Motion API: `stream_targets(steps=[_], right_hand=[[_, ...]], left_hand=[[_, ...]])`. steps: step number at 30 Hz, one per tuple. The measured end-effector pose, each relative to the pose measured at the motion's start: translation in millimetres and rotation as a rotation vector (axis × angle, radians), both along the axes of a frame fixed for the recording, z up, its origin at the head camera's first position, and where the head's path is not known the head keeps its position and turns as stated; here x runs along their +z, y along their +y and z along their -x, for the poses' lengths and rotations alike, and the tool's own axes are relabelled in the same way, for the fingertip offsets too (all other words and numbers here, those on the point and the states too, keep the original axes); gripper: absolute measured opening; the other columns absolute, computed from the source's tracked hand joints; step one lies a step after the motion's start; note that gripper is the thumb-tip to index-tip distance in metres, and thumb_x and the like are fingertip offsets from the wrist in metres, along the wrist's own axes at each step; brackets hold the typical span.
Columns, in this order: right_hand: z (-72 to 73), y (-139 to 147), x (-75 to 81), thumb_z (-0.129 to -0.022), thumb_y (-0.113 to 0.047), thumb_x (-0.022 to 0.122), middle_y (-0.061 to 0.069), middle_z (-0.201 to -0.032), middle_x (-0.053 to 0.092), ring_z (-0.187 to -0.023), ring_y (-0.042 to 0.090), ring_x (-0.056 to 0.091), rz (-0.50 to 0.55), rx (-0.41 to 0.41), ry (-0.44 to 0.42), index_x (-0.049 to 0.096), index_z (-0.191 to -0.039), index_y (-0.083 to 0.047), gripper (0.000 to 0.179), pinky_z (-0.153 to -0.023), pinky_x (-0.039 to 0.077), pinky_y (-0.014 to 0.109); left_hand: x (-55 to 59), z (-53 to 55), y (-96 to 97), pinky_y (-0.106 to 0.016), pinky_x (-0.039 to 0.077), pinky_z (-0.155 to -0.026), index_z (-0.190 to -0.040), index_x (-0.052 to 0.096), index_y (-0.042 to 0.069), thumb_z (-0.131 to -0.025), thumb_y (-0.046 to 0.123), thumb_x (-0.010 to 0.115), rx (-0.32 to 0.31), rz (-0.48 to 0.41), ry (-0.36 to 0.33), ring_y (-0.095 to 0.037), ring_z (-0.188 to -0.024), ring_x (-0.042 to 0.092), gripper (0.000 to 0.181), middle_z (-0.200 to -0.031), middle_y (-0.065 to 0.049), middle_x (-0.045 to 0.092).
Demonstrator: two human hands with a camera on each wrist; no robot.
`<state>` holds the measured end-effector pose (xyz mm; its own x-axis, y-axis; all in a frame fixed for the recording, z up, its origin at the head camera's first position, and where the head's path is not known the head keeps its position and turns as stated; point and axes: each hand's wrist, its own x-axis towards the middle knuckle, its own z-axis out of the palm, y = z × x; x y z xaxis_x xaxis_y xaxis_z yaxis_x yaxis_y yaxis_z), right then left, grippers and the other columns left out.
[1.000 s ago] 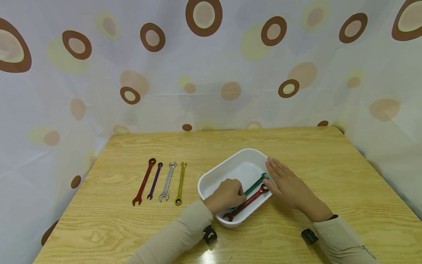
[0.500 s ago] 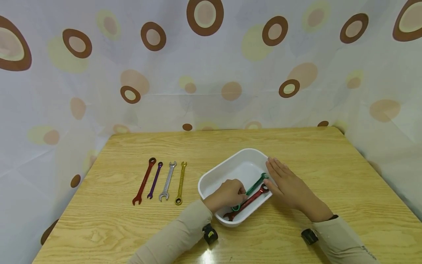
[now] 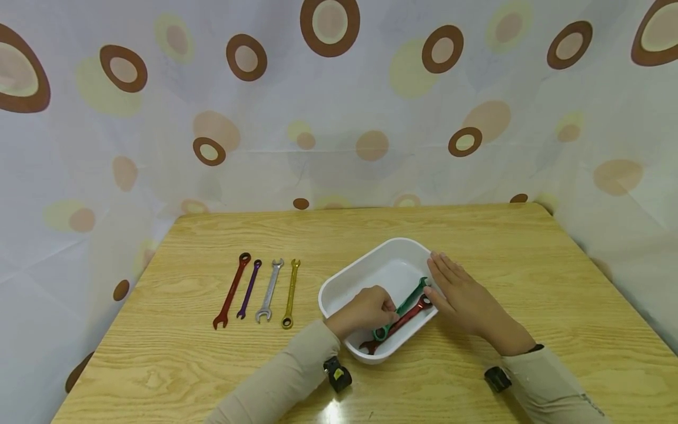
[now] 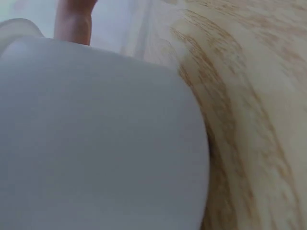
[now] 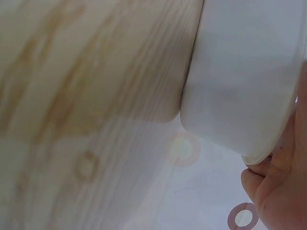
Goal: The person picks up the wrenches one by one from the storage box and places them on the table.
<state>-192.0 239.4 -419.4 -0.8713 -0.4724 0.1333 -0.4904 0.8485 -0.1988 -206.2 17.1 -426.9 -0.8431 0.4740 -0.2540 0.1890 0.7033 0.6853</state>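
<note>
In the head view a white plastic tray (image 3: 365,268) stands slantwise on the table. My left hand (image 3: 367,310) reaches inside it and pinches a green wrench (image 3: 415,295) between thumb and fingers. The wrench's ring end shows below the fingertips. Alongside it in the tray lies a red wrench (image 3: 406,317), partly covered by the green one. My right hand (image 3: 466,303) rests with straight fingers against the tray's right end. The right wrist view has that hand (image 5: 284,187) at the rim. The tray's outer wall (image 4: 96,134) fills most of the left wrist view.
Left of the tray, several wrenches lie in a row: a red wrench (image 3: 231,291), a purple wrench (image 3: 249,290), a silver wrench (image 3: 270,291) and a yellow wrench (image 3: 291,294). A patterned curtain (image 3: 339,171) hangs behind the wooden table (image 3: 175,353).
The green wrench has turned and shifted slightly in my left hand, so its ring end now shows more and it lies closer to the red wrench. My right hand has stayed put.
</note>
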Motion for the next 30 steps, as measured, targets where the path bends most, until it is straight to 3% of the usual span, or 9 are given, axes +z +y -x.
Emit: stream_targets(steps=[7, 18, 30], right_hand=[[-0.6, 2, 2.4, -0.102, -0.033, 0.042, 0.025, -0.153, 0.025, -0.141, 0.041, 0.021, -0.008, 0.011, 0.024, 0.030, -0.144, 0.010, 0.061, -0.111, 0.023, 0.054], [1.2, 3, 3.1, -0.103, -0.036, 0.040, 0.025, -0.154, 0.022, -0.143, 0.040, 0.018, -0.026, -0.007, -0.008, 0.028, -0.146, 0.008, 0.064, -0.113, 0.020, 0.052], [1.1, 2, 1.8, -0.103, -0.037, 0.038, 0.024, -0.155, 0.020, -0.143, 0.039, 0.016, -0.001, -0.004, -0.026, 0.026, -0.146, 0.008, 0.064, -0.114, 0.017, 0.050]], left_hand=[[-0.1, 4.9, -2.7, -0.019, 0.046, -0.056, -0.087, 0.070, 0.003, -0.087, 0.016, 0.071, 0.025, -0.040, 0.023, -0.006, -0.061, 0.055, 0.013, -0.071, 0.002, 0.062], [17.6, 13.4, -21.2, -0.021, 0.044, -0.052, -0.090, 0.069, 0.001, -0.088, 0.014, 0.069, 0.077, -0.133, 0.016, -0.008, -0.059, 0.055, 0.014, -0.072, 0.000, 0.060], [38.1, 13.3, -51.9, -0.024, 0.052, -0.061, -0.100, 0.066, -0.002, -0.092, 0.013, 0.065, 0.167, -0.337, -0.108, -0.012, -0.066, 0.057, 0.018, -0.080, -0.005, 0.060]])
